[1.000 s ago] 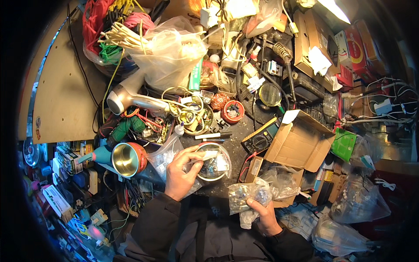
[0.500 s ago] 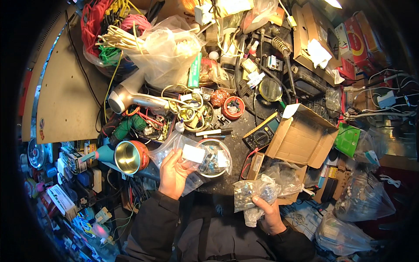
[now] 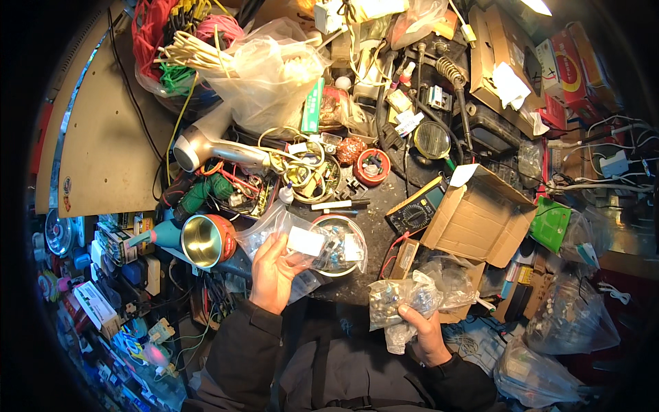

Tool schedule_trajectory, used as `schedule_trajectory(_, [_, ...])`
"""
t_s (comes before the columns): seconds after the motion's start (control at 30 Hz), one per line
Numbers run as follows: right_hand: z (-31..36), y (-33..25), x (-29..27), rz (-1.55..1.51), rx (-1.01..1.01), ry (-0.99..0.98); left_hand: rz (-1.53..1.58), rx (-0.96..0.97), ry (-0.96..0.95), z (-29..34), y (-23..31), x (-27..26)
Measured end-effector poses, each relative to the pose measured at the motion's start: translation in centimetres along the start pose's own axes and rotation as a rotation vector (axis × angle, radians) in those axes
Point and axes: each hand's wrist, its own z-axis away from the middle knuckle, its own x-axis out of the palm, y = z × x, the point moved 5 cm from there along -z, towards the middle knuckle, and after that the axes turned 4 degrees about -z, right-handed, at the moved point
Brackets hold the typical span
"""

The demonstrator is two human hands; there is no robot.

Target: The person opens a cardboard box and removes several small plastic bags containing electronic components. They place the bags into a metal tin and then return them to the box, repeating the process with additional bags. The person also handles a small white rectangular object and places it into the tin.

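My left hand (image 3: 273, 275) is closed on a clear plastic bag (image 3: 264, 230) with a white label, raised at the front edge of the dark workbench. Just right of it, partly behind the bag, is a round tub (image 3: 341, 242) with small blue and dark parts and a white label inside. Farther right, my right hand (image 3: 425, 332) grips a crumpled clear bag (image 3: 394, 305) filled with small metallic pieces, thumb on top. An open cardboard box (image 3: 480, 220) stands beyond my right hand, with another clear bag (image 3: 449, 278) lying at its near side.
A multimeter (image 3: 414, 213) leans by the box. Behind my left hand are an orange-red pot (image 3: 209, 240), a heat gun or hair dryer (image 3: 206, 149) and a red dish of small parts (image 3: 372, 167). Bagged cables (image 3: 264, 82) crowd the back left. Filled plastic bags (image 3: 573, 309) lie at the right.
The whole scene has shifted slightly right and down in the picture. Both hands keep their bags and have barely moved.
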Motion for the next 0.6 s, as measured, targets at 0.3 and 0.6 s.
schedule_trajectory(0.3, [-0.5,0.0,-0.2,0.030,-0.017,0.012,-0.048,-0.019,0.131,1.8,-0.5,-3.9])
schedule_trajectory(0.6, [-1.2,-0.1,-0.2,0.132,-0.082,0.060,-0.083,-0.072,0.200,4.1,-1.4,-4.4])
